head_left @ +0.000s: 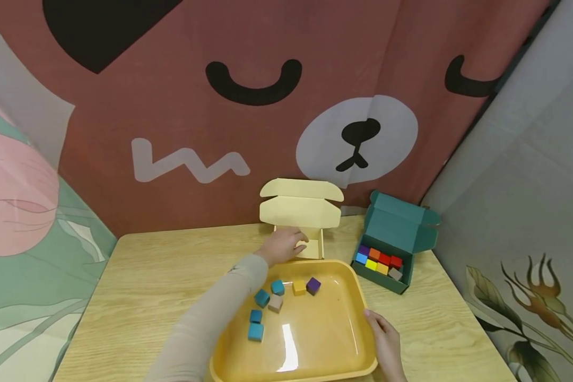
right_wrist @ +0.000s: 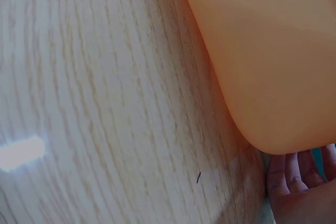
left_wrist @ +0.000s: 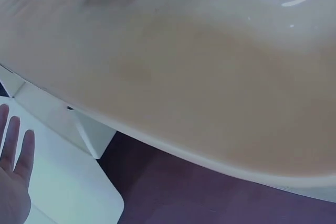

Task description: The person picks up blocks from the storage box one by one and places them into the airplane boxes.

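My left hand [head_left: 281, 245] reaches into the mouth of a small cream cardboard box [head_left: 300, 212], its lid raised. Its fingers are spread a little from the thumb, with nothing seen between them; in the left wrist view the fingers of the left hand [left_wrist: 16, 174] look extended. At the right rim of a yellow tray [head_left: 358, 297], my right hand [head_left: 385, 339] holds the edge, its fingers bent against the outer wall in the right wrist view. Inside the tray lie several blue cubes [head_left: 255, 332], a plain wooden cube [head_left: 275, 303], a yellow cube [head_left: 299, 287] and a purple cube [head_left: 313, 286].
A dark green box [head_left: 396, 223] with its lid up stands right of the cream box, holding several coloured cubes [head_left: 372, 265]. Everything rests on a wooden table [head_left: 157, 276]. Behind it hangs a printed curtain [head_left: 267, 132], and a grey patterned one [head_left: 520, 185] borders the right.
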### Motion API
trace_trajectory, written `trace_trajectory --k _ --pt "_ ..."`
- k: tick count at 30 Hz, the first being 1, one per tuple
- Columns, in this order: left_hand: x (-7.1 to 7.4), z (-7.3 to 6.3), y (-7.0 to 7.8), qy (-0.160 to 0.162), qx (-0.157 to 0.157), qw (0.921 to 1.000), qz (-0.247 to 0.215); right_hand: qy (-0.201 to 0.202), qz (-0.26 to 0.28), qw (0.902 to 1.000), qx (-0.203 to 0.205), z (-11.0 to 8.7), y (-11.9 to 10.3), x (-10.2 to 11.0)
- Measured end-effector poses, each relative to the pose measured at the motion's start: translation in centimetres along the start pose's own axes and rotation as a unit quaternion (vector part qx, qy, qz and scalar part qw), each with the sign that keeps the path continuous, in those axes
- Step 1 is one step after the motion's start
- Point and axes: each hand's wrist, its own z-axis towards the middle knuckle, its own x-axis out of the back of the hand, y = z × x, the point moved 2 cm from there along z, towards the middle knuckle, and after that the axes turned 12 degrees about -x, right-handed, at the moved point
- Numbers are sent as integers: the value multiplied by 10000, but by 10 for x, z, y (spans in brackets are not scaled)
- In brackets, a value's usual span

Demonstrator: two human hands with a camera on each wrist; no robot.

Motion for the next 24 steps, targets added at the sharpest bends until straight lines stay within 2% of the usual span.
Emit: trace_trajectory --k 4,12,18,24 --pt "1 -3 4 -52 -260 9996 95 11 -24 10000 22 0 0 -2" --pt "4 -8 16 100 -957 9951 226 -69 59 10000 -16 0 1 -2" --pt "7 -5 33 121 -1281 9916 132 -114 61 9999 -19 0 1 1" --pt "6 -3 46 -59 -1486 9887 204 -199 209 9995 -126 0 1 0"
